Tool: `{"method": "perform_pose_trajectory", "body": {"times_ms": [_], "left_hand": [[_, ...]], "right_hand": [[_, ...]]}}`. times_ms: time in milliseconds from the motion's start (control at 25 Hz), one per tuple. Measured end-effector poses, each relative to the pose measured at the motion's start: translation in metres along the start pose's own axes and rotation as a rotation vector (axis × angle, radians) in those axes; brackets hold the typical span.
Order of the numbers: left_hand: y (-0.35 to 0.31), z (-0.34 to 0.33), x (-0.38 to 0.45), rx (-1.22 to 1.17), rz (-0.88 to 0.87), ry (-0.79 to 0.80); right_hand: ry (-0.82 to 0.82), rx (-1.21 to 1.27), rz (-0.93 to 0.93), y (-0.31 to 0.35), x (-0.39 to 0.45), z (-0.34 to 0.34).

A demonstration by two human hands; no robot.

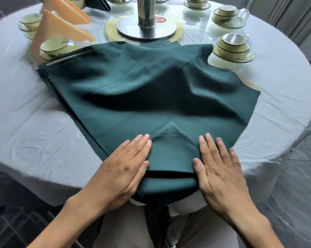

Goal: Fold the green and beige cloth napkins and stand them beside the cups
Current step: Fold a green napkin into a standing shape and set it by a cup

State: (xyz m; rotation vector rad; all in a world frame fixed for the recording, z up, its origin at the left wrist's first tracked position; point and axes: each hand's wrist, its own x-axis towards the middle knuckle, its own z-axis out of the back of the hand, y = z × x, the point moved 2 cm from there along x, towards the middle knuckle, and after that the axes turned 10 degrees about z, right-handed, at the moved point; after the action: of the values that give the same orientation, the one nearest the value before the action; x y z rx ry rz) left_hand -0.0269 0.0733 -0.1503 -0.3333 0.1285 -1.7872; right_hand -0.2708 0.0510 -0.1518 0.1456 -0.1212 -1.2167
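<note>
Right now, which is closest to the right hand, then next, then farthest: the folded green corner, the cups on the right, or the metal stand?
From the right hand:
1. Folded green corner, right beside it, touching the fingers.
2. Cups on the right, up past the green napkin's far edge.
3. Metal stand, farthest, in the table's middle.

I see my left hand point(122, 169) and right hand point(221, 169) pressing flat on the green napkin point(151, 90), its near corner folded up between them. Beige napkins point(61, 27) stand at 11 o'clock beside cups point(56, 46).
</note>
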Motion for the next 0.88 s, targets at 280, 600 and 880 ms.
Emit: {"method": "perform_pose_trajectory", "body": {"times_ms": [280, 600, 880], "left_hand": [[-0.010, 0.027, 0.060, -0.128, 0.241, 0.411], [-0.032, 0.047, 0.070, -0.685, 0.180, 0.503], [-0.089, 0.059, 0.036, -0.703, -0.008, 0.014]], "right_hand": [[0.091, 0.004, -0.027, 0.006, 0.003, 0.008], [-0.614, 0.345, 0.078, 0.048, -0.022, 0.055], [-0.531, 1.387, 0.061, 0.072, -0.001, 0.064]]}}
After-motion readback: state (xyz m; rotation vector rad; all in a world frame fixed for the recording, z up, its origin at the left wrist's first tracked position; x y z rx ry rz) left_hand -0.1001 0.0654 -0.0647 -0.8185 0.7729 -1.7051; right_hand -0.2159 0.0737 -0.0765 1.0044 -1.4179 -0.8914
